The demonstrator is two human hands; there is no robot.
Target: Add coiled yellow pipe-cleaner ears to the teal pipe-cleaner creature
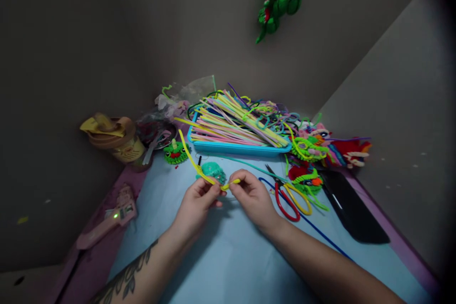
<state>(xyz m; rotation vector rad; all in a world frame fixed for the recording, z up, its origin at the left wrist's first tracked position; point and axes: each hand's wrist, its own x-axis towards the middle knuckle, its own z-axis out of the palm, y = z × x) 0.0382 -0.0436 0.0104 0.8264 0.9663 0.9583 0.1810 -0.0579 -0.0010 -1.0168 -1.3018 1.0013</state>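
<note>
Both hands pinch a yellow pipe cleaner (199,167) just in front of the blue tray (238,148). The left hand (196,205) clamps its middle between thumb and fingertips, and the right hand (252,195) nips its short near end. Its long end slants up towards the tray's left corner.

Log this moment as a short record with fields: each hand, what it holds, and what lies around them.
left hand: pinches yellow pipe cleaner, long end rising up and left
right hand: pinches the same stem's short end
behind hands: teal fuzzy ball on blue mat
right of hands: scissors, red and yellow handles
far side: blue tray heaped with coloured stems
left edge: pink tool, green light lit
</note>
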